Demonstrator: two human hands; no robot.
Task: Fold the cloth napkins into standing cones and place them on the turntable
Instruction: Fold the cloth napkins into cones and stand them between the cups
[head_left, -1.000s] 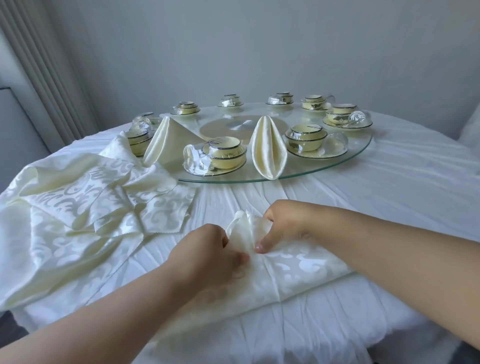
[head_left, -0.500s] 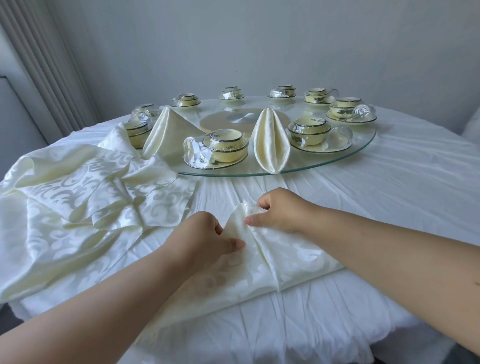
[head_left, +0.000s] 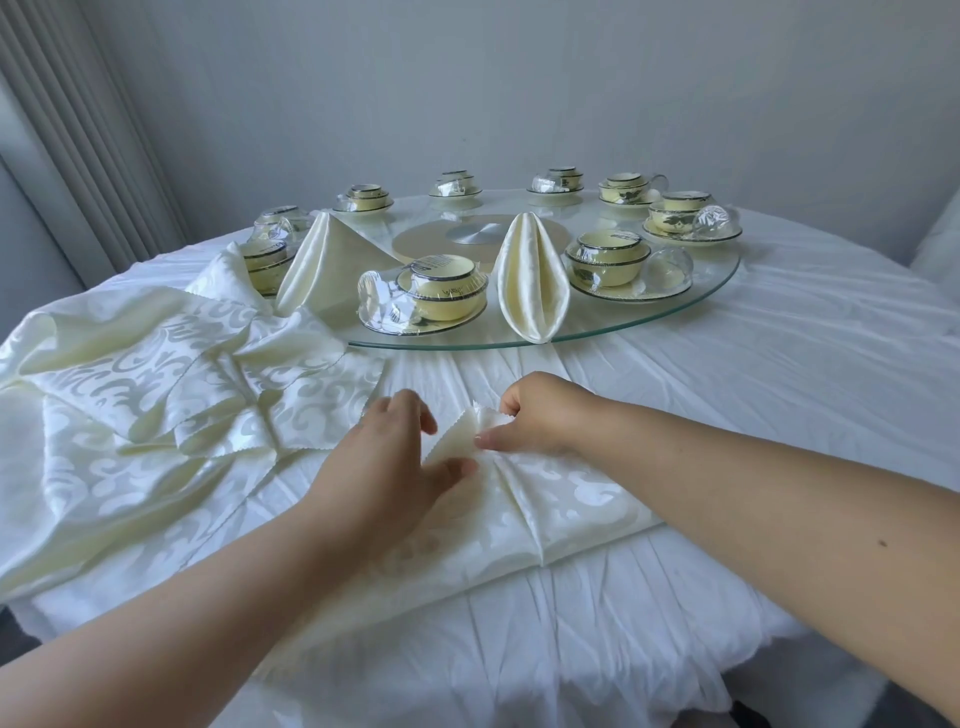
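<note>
Person is working at the near edge of the table (head_left: 779, 395), both hands on one cream napkin (head_left: 561, 493) lying partly folded on the white cloth.

Right hand (head_left: 540, 415) is pinching the napkin's raised tip, grip closed on the fabric between thumb and curled fingers. Left hand (head_left: 384, 467) is lying on the napkin just beside that tip, thumb pressing the fold down; its grip is loose, fingers mostly straight, not clenched around anything.

Two finished cones (head_left: 530, 280) are already standing on the glass turntable (head_left: 717, 291) toward the far side, one near its front rim, the other (head_left: 322, 260) at its left rim, between plastic-wrapped bowl-and-saucer sets (head_left: 441, 291). A heap of unfolded napkins (head_left: 156, 374) is spilling across the table's left edge.

Risks, as I judge them:
- Fabric looks slick and satiny; the pinched tip is likely to slide out, letting the pleats spring open.
- If the left thumb lifts early, the crease underneath is probably going to relax and the cone will not stand.
- The front cone is sitting right at the turntable rim; a nudge to the glass while placing the next one could tip it off.
- The heap at the left is overlapping the turntable's edge and could drag.
</note>
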